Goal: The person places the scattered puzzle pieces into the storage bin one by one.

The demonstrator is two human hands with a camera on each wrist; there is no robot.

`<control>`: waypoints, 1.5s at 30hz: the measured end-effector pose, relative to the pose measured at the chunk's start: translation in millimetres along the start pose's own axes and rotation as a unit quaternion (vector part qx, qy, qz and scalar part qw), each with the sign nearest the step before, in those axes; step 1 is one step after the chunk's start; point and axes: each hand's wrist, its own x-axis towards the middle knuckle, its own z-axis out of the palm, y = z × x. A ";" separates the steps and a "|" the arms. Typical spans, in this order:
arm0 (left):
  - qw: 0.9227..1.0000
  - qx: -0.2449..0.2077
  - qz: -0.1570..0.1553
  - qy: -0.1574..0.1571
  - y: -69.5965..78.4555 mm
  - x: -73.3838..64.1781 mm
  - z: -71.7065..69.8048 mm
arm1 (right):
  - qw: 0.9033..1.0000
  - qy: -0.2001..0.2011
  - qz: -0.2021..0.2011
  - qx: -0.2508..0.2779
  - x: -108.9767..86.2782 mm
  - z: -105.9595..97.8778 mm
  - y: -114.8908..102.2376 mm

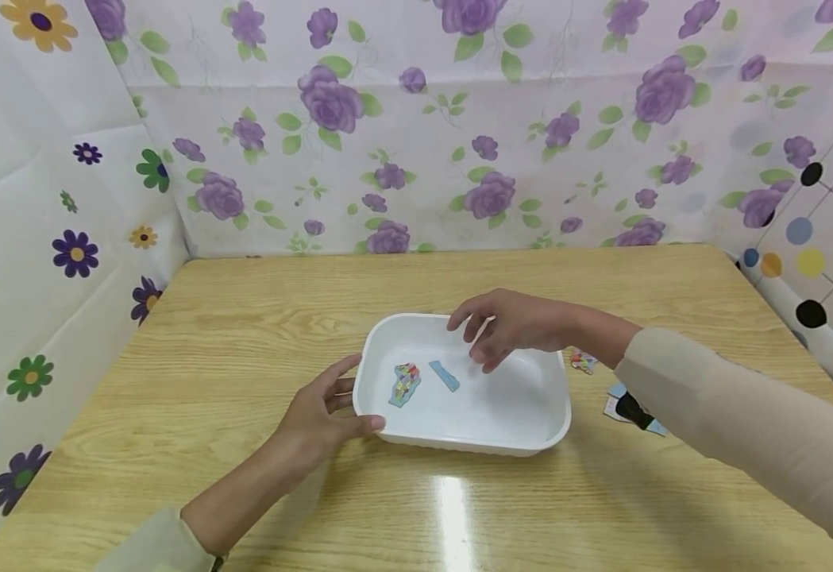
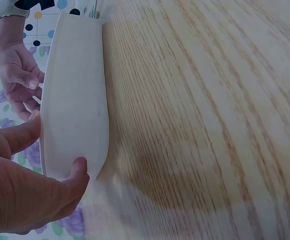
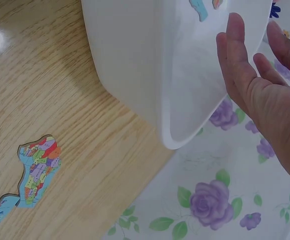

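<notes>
A white plastic tub (image 1: 487, 413) sits on the wooden table. Inside it lie a map puzzle piece (image 1: 405, 385), multicoloured with light blue, and a narrow blue puzzle piece (image 1: 445, 376). My left hand (image 1: 323, 409) grips the tub's left end, thumb at the rim; in the left wrist view that hand (image 2: 40, 185) has its fingers against the outer wall. Over the tub's right half hovers my right hand (image 1: 509, 322), fingers loosely bent with nothing between them. The right wrist view also shows this hand (image 3: 264, 90) empty above the tub.
To the tub's right, another map piece (image 1: 583, 361) lies on the table (image 1: 244, 318), partly behind the right forearm. Nearer lie further pieces beside a black item (image 1: 633, 410), partly covered by the sleeve. Flowered sheets (image 1: 402, 135) border the table's back and sides.
</notes>
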 end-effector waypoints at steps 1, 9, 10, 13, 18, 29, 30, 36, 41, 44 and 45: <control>1.000 0.000 0.000 0.000 0.1 0.0 0.2 | 1.000 0.001 0.000 0.004 -0.3 -0.3 0.2; 1.000 0.006 -0.003 0.002 0.2 0.1 1.0 | 1.000 0.001 -0.009 0.003 -4.9 -5.0 0.9; 1.000 0.005 -0.003 0.002 0.2 0.1 1.0 | 1.000 0.001 -0.009 0.003 -5.6 -5.9 1.2; 1.000 0.004 -0.003 0.000 0.3 0.0 0.9 | 1.000 -0.001 -0.013 0.003 -9.1 -9.7 2.4; 1.000 0.002 -0.003 -0.003 0.8 -0.2 0.7 | 1.000 0.003 -0.027 -0.003 -16.2 -18.5 5.2; 1.000 0.000 -0.003 -0.004 2.5 0.1 0.3 | 0.999 0.021 -0.030 -0.021 -38.4 -37.7 8.8; 1.000 0.001 -0.003 -0.004 2.3 0.1 0.3 | 0.999 0.020 -0.030 -0.019 -39.0 -38.1 9.3; 1.000 0.003 -0.003 -0.002 0.5 0.3 0.4 | 0.999 0.024 -0.031 -0.019 -43.3 -40.6 11.0; 1.000 0.003 -0.003 -0.003 -0.2 0.5 0.1 | 0.999 0.039 -0.030 -0.021 -50.7 -46.0 13.4; 1.000 0.003 -0.002 -0.002 -0.3 0.5 -0.2 | 0.998 0.049 -0.032 -0.018 -55.9 -48.7 16.6; 1.000 0.002 -0.002 -0.003 -0.4 0.5 -0.3 | 0.998 0.051 -0.031 -0.018 -57.6 -49.4 18.0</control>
